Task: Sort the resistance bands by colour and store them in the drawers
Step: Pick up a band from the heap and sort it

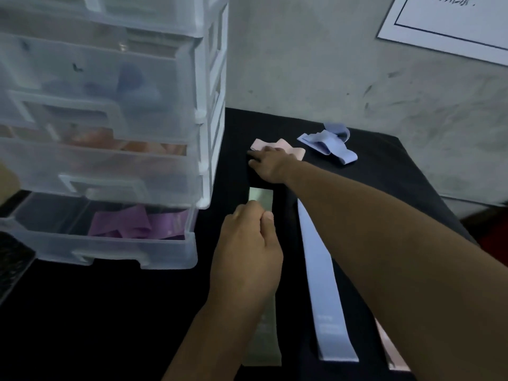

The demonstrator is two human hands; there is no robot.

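Pinching the near part of a pale green band [261, 198], the left hand [247, 251] has its fingers [268, 215] closed on the strip, which lies flat on the black desk [110, 312] just right of the drawer unit [110, 105] in the head view. Farther back, beside the unit's right corner, the right hand [270, 165] rests flat, fingers together, at the strip's far end, touching a pink band [286, 148]; whether it grips anything cannot be told. A crumpled blue band [327, 144] lies right of the pink one, well clear of the unit, and a long blue band [324, 292] stretches toward the camera. The bottom drawer [104, 237] stands pulled out, holding purple bands [132, 224]. The bands look light, thin and floppy, probably a little tacky; folding one and gripping mid-length should control it best.
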